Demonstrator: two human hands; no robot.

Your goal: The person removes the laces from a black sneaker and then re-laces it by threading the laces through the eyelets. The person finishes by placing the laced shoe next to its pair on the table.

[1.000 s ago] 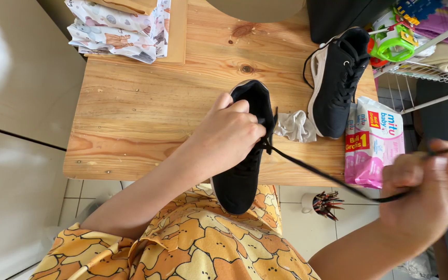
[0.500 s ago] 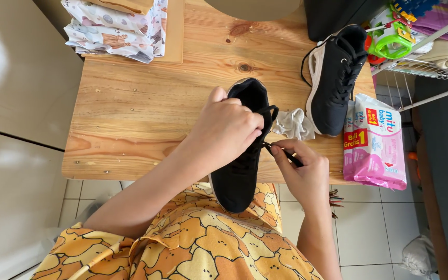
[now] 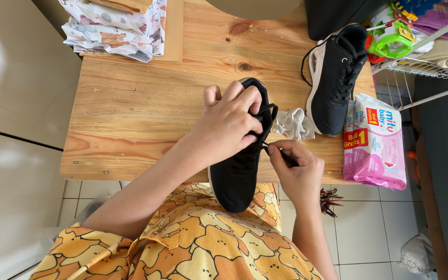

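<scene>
A black shoe (image 3: 237, 179) lies at the near edge of a wooden table (image 3: 146, 103), its toe hanging over the edge toward me. My left hand (image 3: 229, 122) is clamped over the shoe's upper part. Right beside the shoe, my right hand (image 3: 296, 166) pinches the end of a black shoelace (image 3: 285, 155) at the eyelets. The second black shoe (image 3: 335, 78), with a pale sole, lies laced at the table's far right. A crumpled white cloth (image 3: 294, 123) sits between the two shoes.
A pink pack of wipes (image 3: 373, 142) lies at the table's right edge. A stack of patterned packs (image 3: 117, 26) sits at the back left. A white wire rack (image 3: 431, 46) with coloured items stands to the right. Below is tiled floor (image 3: 369, 223).
One second ago my right hand was far out to the right, pulling the lace taut. It has come back in to the shoe and now pinches the lace at the eyelets. The left hand stayed.
</scene>
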